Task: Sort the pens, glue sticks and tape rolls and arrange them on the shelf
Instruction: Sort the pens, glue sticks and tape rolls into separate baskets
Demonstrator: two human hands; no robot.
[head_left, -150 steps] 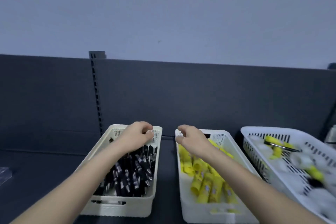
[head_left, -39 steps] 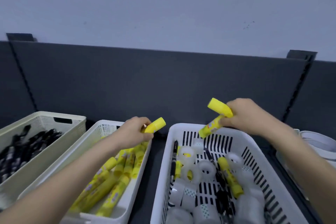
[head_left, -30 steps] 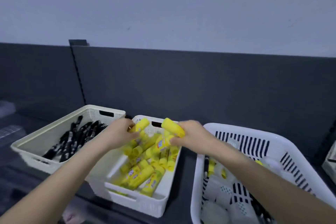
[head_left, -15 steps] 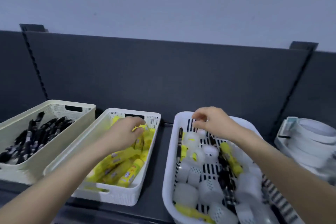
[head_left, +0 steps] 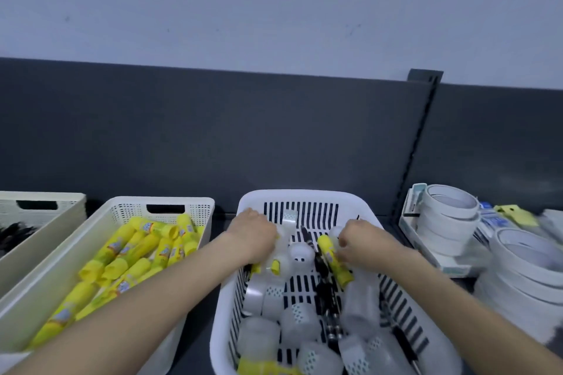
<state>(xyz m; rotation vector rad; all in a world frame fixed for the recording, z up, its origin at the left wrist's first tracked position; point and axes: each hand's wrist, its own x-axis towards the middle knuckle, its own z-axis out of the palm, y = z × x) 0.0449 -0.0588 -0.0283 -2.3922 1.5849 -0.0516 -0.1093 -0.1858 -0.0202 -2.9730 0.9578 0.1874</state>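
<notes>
in the white slotted plastic basket (head_left: 292, 194), the yellow plastic glue stick (head_left: 334, 261) lay front-to-back, slightly slanted, against the right hand (head_left: 365, 245), whose fingers curled onto it; the left hand (head_left: 253, 237) sat farther off, grip untellable.

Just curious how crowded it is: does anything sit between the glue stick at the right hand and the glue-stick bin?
Yes. The left hand and its forearm lie across the left wall of the basket, right between the glue stick at the right hand and the bin. Both walls must be cleared too.
</notes>
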